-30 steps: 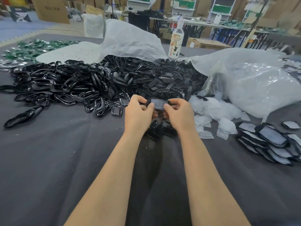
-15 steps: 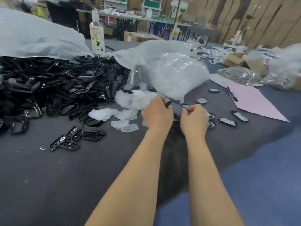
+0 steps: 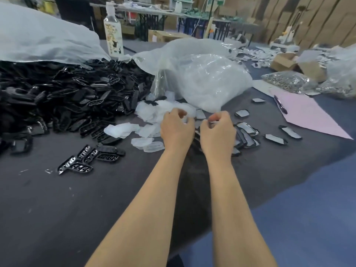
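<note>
Your hands have parted since the earlier frame; no black part bridges them. Your left hand [image 3: 177, 131] pinches a clear film scrap [image 3: 185, 118] over the film heap [image 3: 119, 130], kept close for covering. Your right hand [image 3: 217, 132] curls above the covered parts [image 3: 247, 132]; its hold I cannot tell.

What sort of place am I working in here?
Probably a small factory or packing workshop: a big heap of black parts lies on the table, cardboard cartons are stacked along the far wall, and more work tables stand behind.
</note>
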`<state>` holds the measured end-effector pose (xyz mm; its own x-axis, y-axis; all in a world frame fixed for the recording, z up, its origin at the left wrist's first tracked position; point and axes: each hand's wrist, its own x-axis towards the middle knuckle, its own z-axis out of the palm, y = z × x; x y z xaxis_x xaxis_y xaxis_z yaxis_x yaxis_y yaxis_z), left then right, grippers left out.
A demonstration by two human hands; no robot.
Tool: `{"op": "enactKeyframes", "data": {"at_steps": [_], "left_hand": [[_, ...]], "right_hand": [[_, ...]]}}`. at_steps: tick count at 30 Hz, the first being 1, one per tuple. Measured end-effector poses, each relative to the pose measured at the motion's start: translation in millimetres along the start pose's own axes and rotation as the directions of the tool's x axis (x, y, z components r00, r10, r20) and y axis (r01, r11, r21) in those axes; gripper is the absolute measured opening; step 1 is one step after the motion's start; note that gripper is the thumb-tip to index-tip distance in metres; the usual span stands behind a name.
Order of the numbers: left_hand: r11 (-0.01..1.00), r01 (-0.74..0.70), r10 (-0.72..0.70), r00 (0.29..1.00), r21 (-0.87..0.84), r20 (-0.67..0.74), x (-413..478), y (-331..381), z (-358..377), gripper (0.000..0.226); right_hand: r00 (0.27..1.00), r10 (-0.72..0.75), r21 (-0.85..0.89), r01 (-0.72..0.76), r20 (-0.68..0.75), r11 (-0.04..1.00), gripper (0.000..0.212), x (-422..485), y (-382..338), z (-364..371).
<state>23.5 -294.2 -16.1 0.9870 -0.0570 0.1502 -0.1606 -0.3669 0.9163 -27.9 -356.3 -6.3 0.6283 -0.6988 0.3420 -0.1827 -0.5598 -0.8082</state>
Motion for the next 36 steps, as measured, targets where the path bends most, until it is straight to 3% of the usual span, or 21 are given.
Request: {"op": "enactKeyframes", "data": {"at_steps": [4, 9, 15, 18, 21, 24, 27, 29, 31, 36], "left_hand": [[0.995, -0.004, -0.010, 0.991, -0.103, -0.131, 9, -11, -50, 0.020], [0.996, 0.063, -0.083, 0.935, -0.067, -0.344, 14, -50, -136, 0.017], [0.977, 0.157, -0.211, 0.831, -0.146, -0.515, 2, -97, -219, 0.012], [0.961, 0.176, -0.269, 0.782, -0.214, -0.562, -1, -114, -240, 0.015], [0.947, 0.191, -0.312, 0.744, -0.260, -0.591, -1, -124, -250, 0.020], [0.931, 0.167, -0.344, 0.692, -0.324, -0.634, 1, -127, -253, 0.025], [0.896, 0.106, -0.397, 0.629, -0.432, -0.669, 1, -126, -254, 0.028], [0.873, 0.070, -0.422, 0.603, -0.483, -0.677, 1, -125, -254, 0.027], [0.863, 0.053, -0.433, 0.592, -0.503, -0.680, 1, -125, -255, 0.026], [0.892, 0.070, -0.387, 0.627, -0.446, -0.676, 1, -126, -253, 0.019]], "right_hand": [[0.981, -0.104, 0.107, 0.087, 0.165, 0.990, 0.005, -21, -40, 39], [0.891, -0.211, 0.172, 0.153, 0.401, 0.973, 0.019, -62, -89, 102], [0.695, -0.349, 0.093, 0.378, 0.629, 0.921, 0.035, -113, -122, 162], [0.626, -0.312, -0.083, 0.518, 0.715, 0.851, 0.040, -124, -125, 181], [0.626, -0.217, -0.181, 0.509, 0.749, 0.841, 0.041, -134, -128, 191], [0.653, -0.351, -0.102, 0.551, 0.672, 0.828, 0.039, -138, -135, 197], [0.512, -0.500, 0.139, 0.589, 0.698, 0.796, 0.037, -145, -144, 202], [0.424, -0.492, 0.102, 0.671, 0.761, 0.735, 0.033, -153, -145, 205], [0.447, -0.468, 0.042, 0.687, 0.762, 0.725, 0.028, -154, -144, 209], [0.606, -0.441, 0.112, 0.501, 0.662, 0.858, 0.020, -142, -138, 202]]}}
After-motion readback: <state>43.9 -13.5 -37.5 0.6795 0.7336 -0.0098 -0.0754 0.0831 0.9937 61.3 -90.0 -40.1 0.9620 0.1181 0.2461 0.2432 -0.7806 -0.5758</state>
